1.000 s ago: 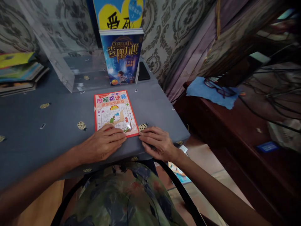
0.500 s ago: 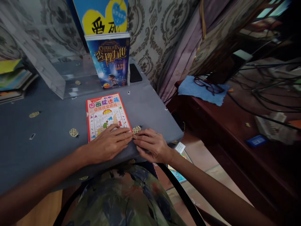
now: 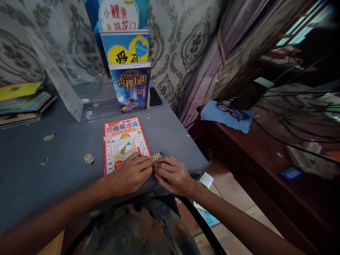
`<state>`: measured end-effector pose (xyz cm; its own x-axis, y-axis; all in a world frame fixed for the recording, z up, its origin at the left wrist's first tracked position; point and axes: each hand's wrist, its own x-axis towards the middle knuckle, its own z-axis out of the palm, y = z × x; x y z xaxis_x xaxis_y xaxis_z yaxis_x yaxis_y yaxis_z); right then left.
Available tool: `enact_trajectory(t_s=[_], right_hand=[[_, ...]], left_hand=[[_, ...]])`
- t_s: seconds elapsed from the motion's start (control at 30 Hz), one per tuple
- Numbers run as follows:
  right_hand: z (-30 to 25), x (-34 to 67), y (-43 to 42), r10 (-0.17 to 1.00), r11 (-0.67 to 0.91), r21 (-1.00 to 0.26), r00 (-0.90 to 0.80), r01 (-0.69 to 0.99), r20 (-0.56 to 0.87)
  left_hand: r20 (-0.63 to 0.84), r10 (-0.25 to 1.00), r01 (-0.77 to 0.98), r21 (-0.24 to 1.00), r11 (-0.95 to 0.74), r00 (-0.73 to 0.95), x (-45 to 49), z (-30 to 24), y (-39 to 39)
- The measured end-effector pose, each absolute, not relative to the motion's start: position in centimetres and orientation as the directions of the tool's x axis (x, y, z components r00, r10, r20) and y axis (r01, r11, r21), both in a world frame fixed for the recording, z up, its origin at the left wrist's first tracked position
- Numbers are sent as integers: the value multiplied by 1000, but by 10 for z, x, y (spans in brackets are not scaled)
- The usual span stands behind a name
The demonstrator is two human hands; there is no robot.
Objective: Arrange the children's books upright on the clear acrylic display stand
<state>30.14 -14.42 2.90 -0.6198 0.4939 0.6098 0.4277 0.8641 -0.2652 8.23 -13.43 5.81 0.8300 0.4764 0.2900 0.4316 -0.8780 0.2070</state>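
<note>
A red-bordered picture book (image 3: 124, 141) with Chinese lettering lies face up on the grey patterned tablecloth (image 3: 71, 177). Its bottom right corner is hidden under my fingers. My left hand (image 3: 132, 173) rests over the book's lower edge, fingers bent and drawn together, the tips closed at that corner. From the other side, my right hand (image 3: 172, 175) meets it, fingertips pinched at the same corner and touching the left ones. The cover lies flat.
Behind the book, a clear acrylic stand (image 3: 77, 109) stands near upright books (image 3: 132, 88). A black phone (image 3: 155, 96) lies beside them, and stacked books (image 3: 23, 106) are at left. On the dark red desk (image 3: 225, 148) are glasses (image 3: 233, 111), a blue cloth (image 3: 212, 115) and cables.
My view has tilted up, showing more of the upright books. My left fingers, straighter before across the book, are now more bent, with their tips at the corner. The book stays closed.
</note>
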Motion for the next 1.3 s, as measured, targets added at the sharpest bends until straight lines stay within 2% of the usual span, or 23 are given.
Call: enact_trajectory(t_s=[0.17,0.3,0.4,0.53,0.63,0.73,0.9,1.03,1.1,1.17,1.23,1.3], right_hand=[[33,302,-143,532,847,-368,-599,384,598],[40,301,-141,577,814,-445,-608,373,545],[43,297,-136,629,775,-465,-591,427,506],[46,280,-122,723,691,-446,-545,569,425],[50,259,-109,795,606,-381,-538,698,279],[53,237,-98,831,548,-374,-538,748,143],[55,218,-89,842,523,-397,-528,754,106],[53,219,-88,846,517,-410,-522,751,111],[50,220,-87,852,509,-425,-508,748,128],[46,221,-86,858,503,-441,-489,743,156],[39,223,-84,862,500,-470,-471,727,189],[30,227,-80,866,494,-531,-444,688,229]], left_hand=[[315,464,420,200,-885,828,74,56,-137],[298,564,523,211,-826,770,53,50,-136],[318,718,702,186,-688,619,27,42,-129],[345,891,916,165,-366,294,-4,27,-117],[290,949,959,212,-188,122,-14,18,-111],[290,953,928,322,-188,93,-15,12,-106],[309,951,708,676,-205,-20,-17,12,-99],[112,975,287,956,-53,-193,-15,21,-94],[-49,966,28,998,58,-256,-8,28,-93],[-211,951,-181,968,172,-225,3,36,-93],[-320,937,-314,912,264,-141,12,45,-93],[-366,928,-397,864,310,-73,16,53,-92]])
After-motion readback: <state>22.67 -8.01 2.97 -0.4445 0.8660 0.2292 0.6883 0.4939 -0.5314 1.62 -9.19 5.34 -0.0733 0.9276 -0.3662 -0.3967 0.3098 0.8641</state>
